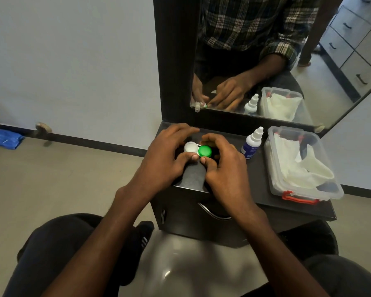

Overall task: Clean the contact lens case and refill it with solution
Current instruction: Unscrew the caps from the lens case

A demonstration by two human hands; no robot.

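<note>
On the dark cabinet top (255, 174) below the mirror (287, 61), the left hand (165, 159) and right hand (223, 166) are pinching the lens case (198, 149) near the front edge; the solution bottle (252, 143) and plastic box (304, 189) are standing rightward.

Looks like a bedroom or dressing corner at home. Small dark wooden dressing table (266, 189) with a curved metal drawer handle (214, 213), pushed up against a plain pale wall (73, 61). Tall dark-framed mirror (287, 61) along its back edge, reflecting grey built-in drawers (351, 39). Beige tiled floor (62, 179) with dark skirting, crumpled blue cloth (5, 139) lying by the wall.
</note>
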